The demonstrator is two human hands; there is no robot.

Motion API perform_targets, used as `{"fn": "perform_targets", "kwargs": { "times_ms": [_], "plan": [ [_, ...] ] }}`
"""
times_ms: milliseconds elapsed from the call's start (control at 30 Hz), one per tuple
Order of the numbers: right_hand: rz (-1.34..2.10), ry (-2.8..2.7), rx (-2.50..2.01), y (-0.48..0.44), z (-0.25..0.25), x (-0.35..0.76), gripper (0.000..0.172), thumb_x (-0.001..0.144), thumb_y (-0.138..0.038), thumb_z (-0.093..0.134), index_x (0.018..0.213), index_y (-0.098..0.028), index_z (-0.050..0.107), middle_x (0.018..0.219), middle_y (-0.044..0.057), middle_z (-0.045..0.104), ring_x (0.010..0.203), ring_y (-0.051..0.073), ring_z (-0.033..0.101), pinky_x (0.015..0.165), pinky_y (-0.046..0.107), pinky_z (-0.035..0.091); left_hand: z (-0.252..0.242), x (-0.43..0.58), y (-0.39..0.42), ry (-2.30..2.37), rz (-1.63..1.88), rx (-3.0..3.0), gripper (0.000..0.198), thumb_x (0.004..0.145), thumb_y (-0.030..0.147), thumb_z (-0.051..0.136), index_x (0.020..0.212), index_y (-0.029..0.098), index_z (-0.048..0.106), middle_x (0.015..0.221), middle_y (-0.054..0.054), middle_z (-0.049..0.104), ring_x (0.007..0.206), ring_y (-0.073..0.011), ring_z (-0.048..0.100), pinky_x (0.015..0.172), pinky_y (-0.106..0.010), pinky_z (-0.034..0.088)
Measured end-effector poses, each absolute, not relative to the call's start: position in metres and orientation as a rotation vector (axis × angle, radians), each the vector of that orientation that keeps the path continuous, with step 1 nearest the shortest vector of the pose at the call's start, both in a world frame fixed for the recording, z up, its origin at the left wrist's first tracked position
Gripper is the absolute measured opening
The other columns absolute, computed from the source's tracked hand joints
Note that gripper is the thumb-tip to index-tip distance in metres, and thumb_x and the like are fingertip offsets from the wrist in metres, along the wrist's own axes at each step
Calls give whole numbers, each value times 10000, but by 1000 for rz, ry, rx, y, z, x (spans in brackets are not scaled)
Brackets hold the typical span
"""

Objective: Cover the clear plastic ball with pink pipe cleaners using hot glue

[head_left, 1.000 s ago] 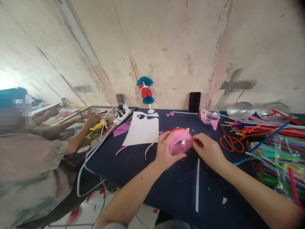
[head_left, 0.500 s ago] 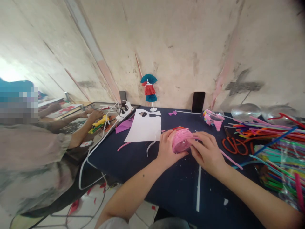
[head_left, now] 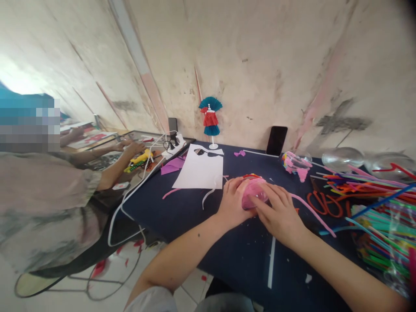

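Note:
A clear plastic dome, wrapped partly in pink pipe cleaner with some red and yellow along its far edge, is held above the dark table. My left hand is closed around its left side. From the right, my right hand presses its fingers against the dome, holding a pink pipe cleaner whose loose end trails out to the right. Its fingertips partly hide where the strand meets the dome. Farther back on the right sits another clear ball partly covered in pink, with some blue and yellow.
White paper with sunglasses-shaped cutouts lies left of my hands. A doll-like paper figure and a phone stand by the wall. Colourful pipe cleaners pile up at right, near clear domes. A co-worker sits at left.
My right fingers have moved from the strand's side onto the dome's front, covering more of it. The view has shifted slightly; the strand's free end now arcs out to the right.

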State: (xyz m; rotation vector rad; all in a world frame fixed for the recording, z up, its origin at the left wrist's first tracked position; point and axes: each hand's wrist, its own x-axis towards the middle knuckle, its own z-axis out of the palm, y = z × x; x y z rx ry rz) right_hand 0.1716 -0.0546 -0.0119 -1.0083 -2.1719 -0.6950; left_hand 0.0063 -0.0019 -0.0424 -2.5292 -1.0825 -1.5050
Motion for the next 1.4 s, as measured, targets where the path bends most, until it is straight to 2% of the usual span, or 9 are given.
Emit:
{"fn": "perform_targets", "kwargs": {
  "times_ms": [267,533,600,667,733,800,1067,1300,1400],
  "plan": [
    [-717,-2280,-1012,-54,-16,170,309,794,-225,585,1102,-253,605,1335,118,495,1283,318,373,1027,570,311,-42,6,-5,-1062,-1477,-2552,813,601,328,712,1302,230,312,1219,-119,433,1128,-304,430,958,-529,414],
    [-544,-2016,-1002,-52,-2,179,392,820,-160,527,1201,-253,539,1348,121,465,1227,300,434,981,543,376,-36,5,-4,-1214,-1560,-2539,931,524,456,791,1304,237,334,1206,-110,465,1129,-309,449,968,-536,406],
    [-503,-1938,-1022,-50,3,183,350,827,-165,524,1165,-245,558,1269,121,525,1161,291,486,944,518,406,-35,4,-3,-1246,-1586,-2555,968,489,450,816,1305,237,338,1201,-105,477,1127,-307,459,959,-532,414],
    [-472,-1851,-1040,-49,7,187,234,835,-179,529,1054,-236,590,1062,100,614,1005,256,565,856,452,457,-35,3,-2,-1259,-1628,-2568,979,476,437,828,1301,230,342,1198,-105,486,1121,-306,471,946,-526,423],
    [-431,-1782,-1074,-49,11,190,92,850,-203,524,912,-237,582,843,54,620,816,210,593,737,373,481,-35,1,0,-1280,-1687,-2561,965,479,423,831,1291,222,351,1199,-108,489,1118,-305,480,941,-520,428],
    [-388,-1749,-1116,-51,14,192,69,870,-236,503,816,-238,545,736,25,592,700,182,580,644,321,467,-36,1,0,-1308,-1744,-2552,951,483,407,834,1284,217,357,1201,-110,491,1111,-302,490,936,-512,434],
    [-336,-1688,-1267,-61,28,197,230,925,-267,378,726,-225,484,641,1,545,564,127,526,556,258,422,-37,0,1,-1394,-1862,-2560,897,498,364,825,1260,198,383,1191,-105,501,1109,-292,505,926,-492,445],
    [-280,-1532,-1343,-53,36,224,123,846,-290,498,900,-193,552,792,49,624,693,167,602,650,299,482,-39,-3,2,-1528,-1940,-2644,868,528,338,804,1275,189,388,1237,-126,464,1152,-302,494,952,-495,427],
    [-208,-1555,-1394,-54,29,237,118,824,-275,509,869,-190,578,778,44,639,692,164,609,659,295,487,-39,-3,2,-1566,-1968,-2684,865,531,337,801,1279,197,390,1241,-121,459,1162,-305,488,965,-489,419]
  ]
}}
